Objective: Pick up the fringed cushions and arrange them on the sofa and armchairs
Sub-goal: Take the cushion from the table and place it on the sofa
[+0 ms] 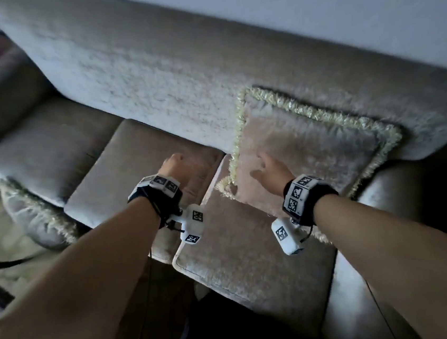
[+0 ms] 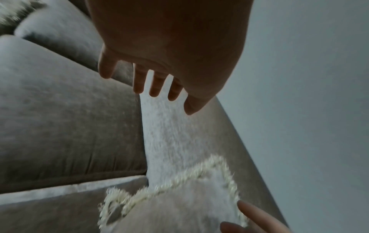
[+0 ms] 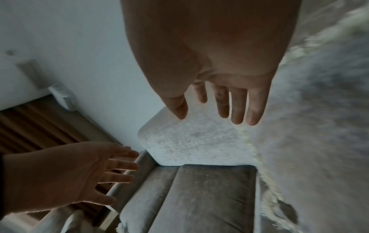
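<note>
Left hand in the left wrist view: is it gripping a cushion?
No. The left hand hangs with its fingers straight and spread over the sofa backrest, holding nothing; the fringed cushion lies apart from it.

My right hand [image 1: 271, 171] lies with spread fingers on a fringed cushion [image 1: 308, 146], which leans on the sofa [image 1: 130, 77] backrest. My left hand [image 1: 172, 165] hangs over the middle seat. Another fringed cushion [image 1: 32, 214] is at the left, low beside the seat front.

A beige fringed cushion [image 1: 311, 146] leans against the grey sofa [image 1: 153, 93] backrest; a second cushion [image 1: 31, 214] lies off the seat's front edge.
</note>
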